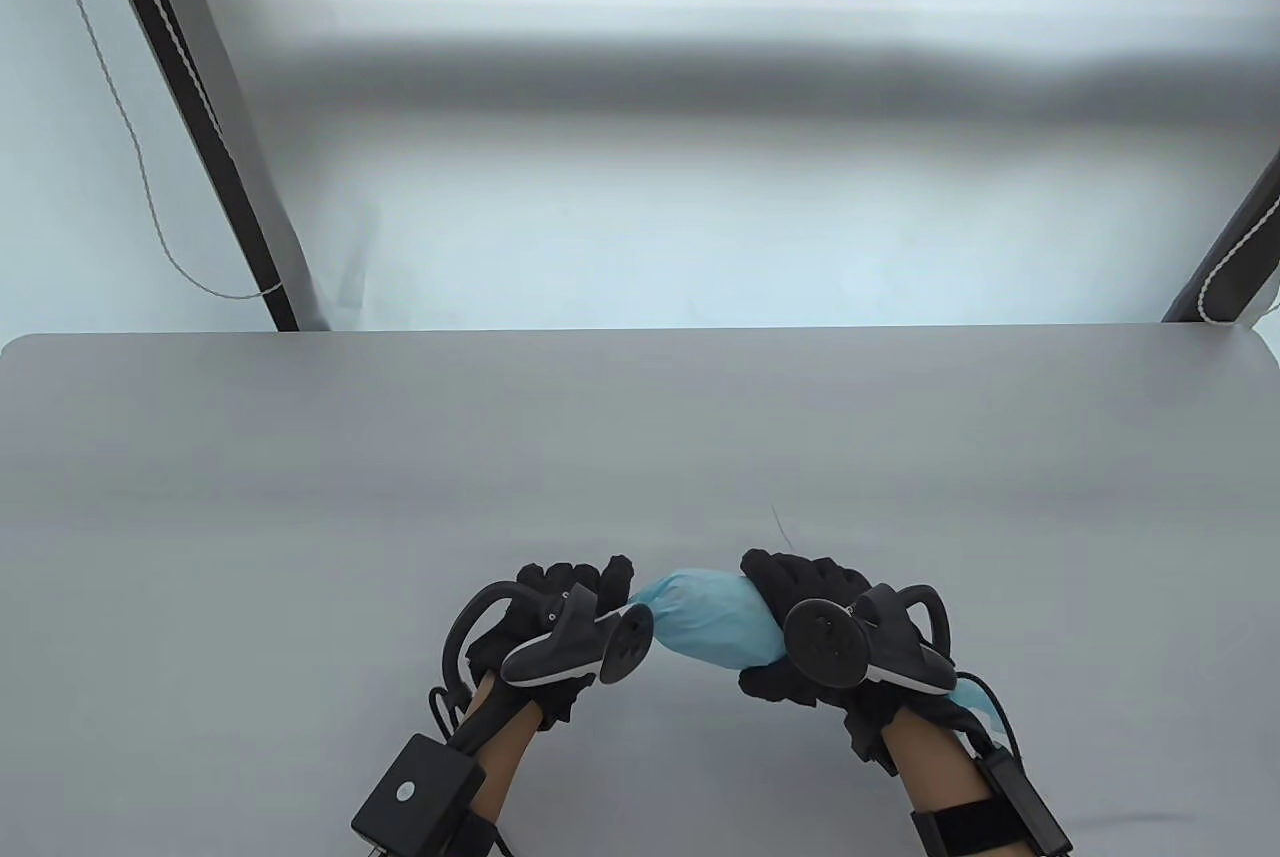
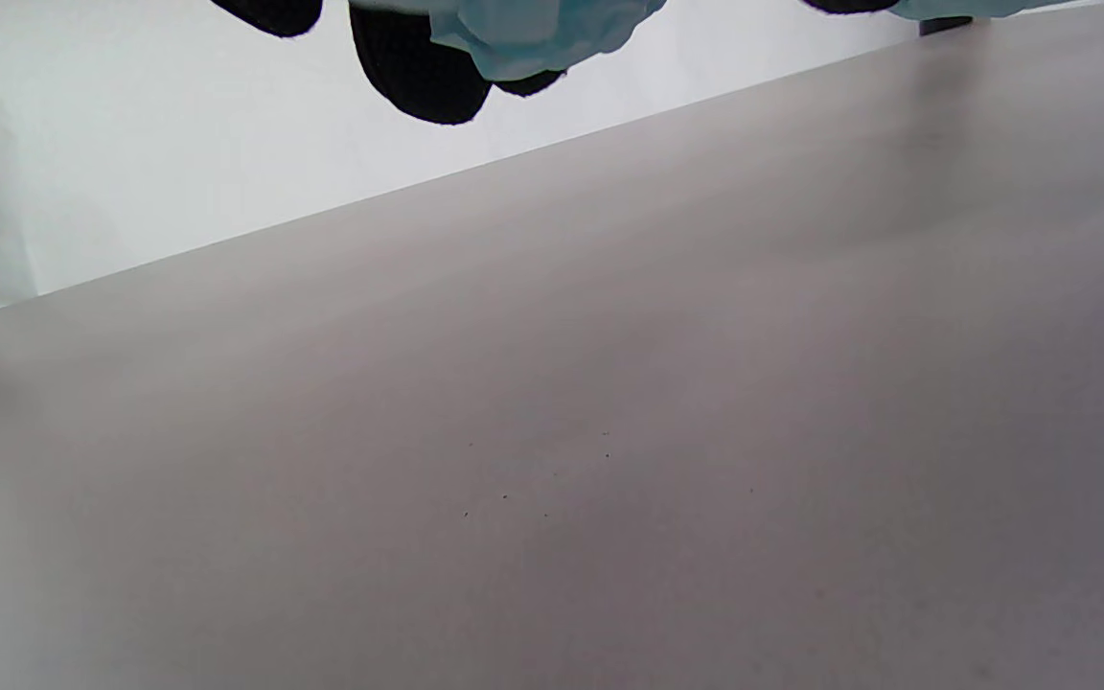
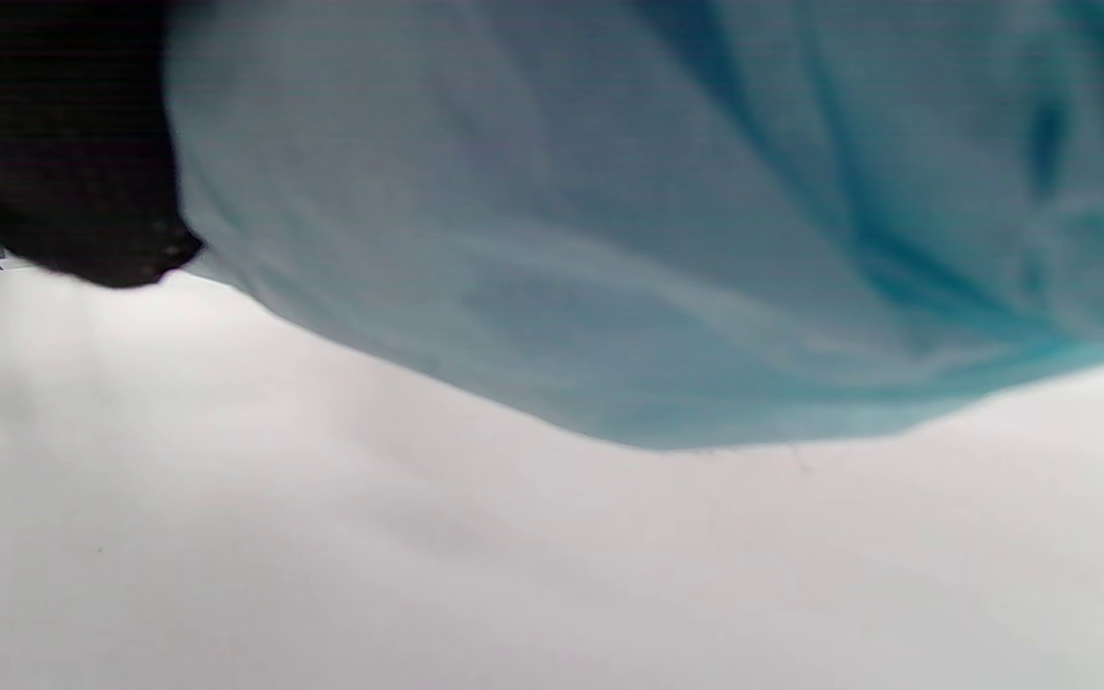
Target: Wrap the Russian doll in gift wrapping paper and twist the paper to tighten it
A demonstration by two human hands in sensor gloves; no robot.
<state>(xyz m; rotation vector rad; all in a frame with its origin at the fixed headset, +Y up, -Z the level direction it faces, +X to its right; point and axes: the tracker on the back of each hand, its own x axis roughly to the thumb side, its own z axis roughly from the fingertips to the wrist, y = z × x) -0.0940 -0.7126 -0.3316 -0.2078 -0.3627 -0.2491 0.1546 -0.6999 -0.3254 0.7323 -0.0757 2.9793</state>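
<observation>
Near the table [image 1: 300,497] front edge: my left hand [image 1: 560,612] pinches the blue paper [image 1: 700,627] bundle's end, my right hand [image 1: 810,627] grips the other; doll hidden.

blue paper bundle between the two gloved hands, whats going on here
A person in black sensor gloves holds a light blue paper-wrapped bundle over the grey table, near its front edge. The left hand pinches the narrowed end of the paper, while the right hand grips round the thicker part. The paper fully covers whatever is inside, so the doll itself is not visible. More blue paper sticks out behind the right wrist. It looks like the twisting-to-tighten stage.
</observation>
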